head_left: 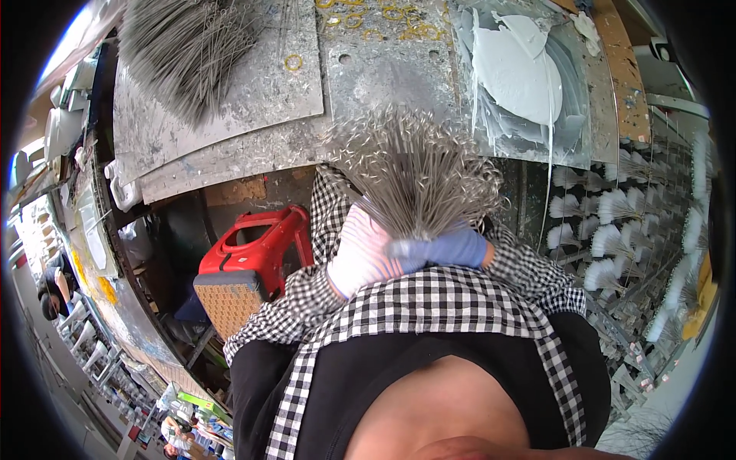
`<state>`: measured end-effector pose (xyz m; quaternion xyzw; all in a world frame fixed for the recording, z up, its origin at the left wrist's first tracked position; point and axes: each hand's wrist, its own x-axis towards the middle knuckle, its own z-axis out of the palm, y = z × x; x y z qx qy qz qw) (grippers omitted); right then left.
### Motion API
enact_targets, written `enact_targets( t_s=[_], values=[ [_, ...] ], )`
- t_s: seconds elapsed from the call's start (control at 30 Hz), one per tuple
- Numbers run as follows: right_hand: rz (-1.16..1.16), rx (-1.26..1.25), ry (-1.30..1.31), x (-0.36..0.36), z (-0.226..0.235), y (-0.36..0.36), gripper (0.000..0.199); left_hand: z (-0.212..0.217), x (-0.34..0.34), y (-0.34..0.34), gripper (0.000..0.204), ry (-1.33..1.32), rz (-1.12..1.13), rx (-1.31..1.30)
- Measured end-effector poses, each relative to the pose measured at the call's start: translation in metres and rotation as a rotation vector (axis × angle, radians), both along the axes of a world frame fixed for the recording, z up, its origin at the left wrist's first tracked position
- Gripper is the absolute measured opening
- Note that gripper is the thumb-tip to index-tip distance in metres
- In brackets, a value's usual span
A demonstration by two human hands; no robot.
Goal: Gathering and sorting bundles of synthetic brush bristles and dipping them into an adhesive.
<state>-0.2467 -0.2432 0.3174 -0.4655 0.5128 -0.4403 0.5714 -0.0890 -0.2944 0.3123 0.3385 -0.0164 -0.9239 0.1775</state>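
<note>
Close against my checked apron (429,303), a thick bundle of thin grey wire-like stems (418,176) is gathered between my hands. Its curled, shiny tips fan out away from me, toward the table edge. My left hand (364,257), in a white glove with pinkish stripes, closes round the bundle's left side near the base. From the right, my right hand (448,251), in a blue glove, wraps the same base; its fingers are slightly blurred. The lower ends of the stems are hidden by the gloves. A larger heap of similar grey stems (192,54) lies at the table's far left.
Yellow rubber bands (349,19) are scattered on the paint-stained worktable (253,142). At the far right, white paste (521,73) coats a sheet and drips over the edge. A red plastic stool (264,238) stands left; racks of white-tufted stems (613,207) stand right.
</note>
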Motion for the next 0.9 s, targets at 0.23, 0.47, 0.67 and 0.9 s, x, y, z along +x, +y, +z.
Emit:
enact_targets(
  t_s=[0.23, 0.47, 0.67, 0.9],
  values=[
    [0.081, 0.470, -0.249, -0.004, -0.061, -0.011, 0.080, -0.053, 0.000, 0.009, 0.073, -0.752, -0.542, -1.563],
    [0.135, 0.215, 0.027, -0.009, 0.024, -0.017, 0.085, 0.037, 0.009, -0.022, 0.089, -0.672, -0.496, -1.844],
    [0.206, 0.330, 0.172, -0.017, -0.002, -0.012, 0.038, -0.021, 0.043, -0.018, 0.089, -0.467, -0.473, -1.146],
    [-0.222, 0.289, -0.404, 0.000, -0.051, 0.024, 0.040, -0.043, 0.064, -0.012, 0.080, -0.484, -0.722, -1.106]
  ],
)
